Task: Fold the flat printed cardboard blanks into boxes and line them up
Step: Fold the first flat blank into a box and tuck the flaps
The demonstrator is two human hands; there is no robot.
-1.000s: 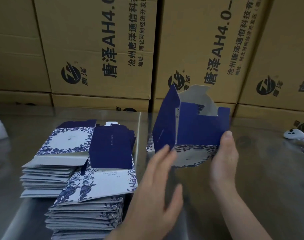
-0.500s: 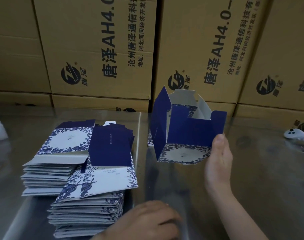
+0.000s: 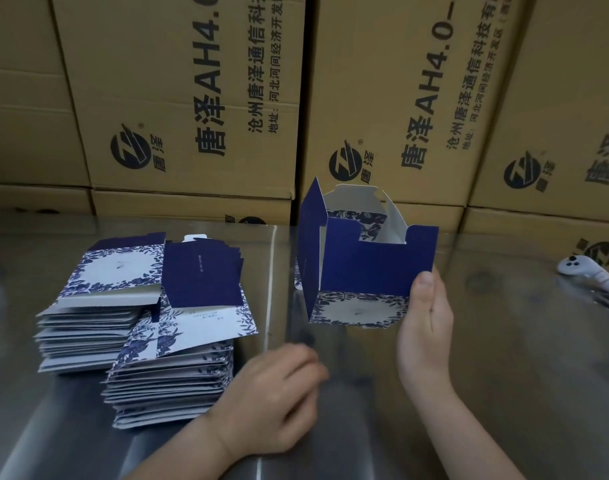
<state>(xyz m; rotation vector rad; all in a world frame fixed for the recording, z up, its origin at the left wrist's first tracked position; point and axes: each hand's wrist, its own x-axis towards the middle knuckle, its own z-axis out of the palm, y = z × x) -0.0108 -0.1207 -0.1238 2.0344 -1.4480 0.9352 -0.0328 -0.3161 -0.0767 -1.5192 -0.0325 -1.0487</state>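
A half-folded box (image 3: 362,268), navy with a white and blue floral face, stands opened up above the shiny table, flaps sticking up and its grey inside showing. My right hand (image 3: 424,327) grips its lower right corner, thumb on the navy panel. My left hand (image 3: 279,393) hovers low over the table near the front, fingers curled and blurred, holding nothing and apart from the box. Two stacks of flat printed blanks lie at the left: a rear stack (image 3: 98,306) and a nearer stack (image 3: 178,368).
A wall of large brown shipping cartons (image 3: 192,98) with black print closes off the back of the reflective metal table (image 3: 504,358). A white handheld controller (image 3: 587,271) lies at the far right edge. A white object shows at the far left edge.
My left hand let go of the box and dropped toward the front of the table. The box, held only by my right hand, turned slightly and opened squarer.
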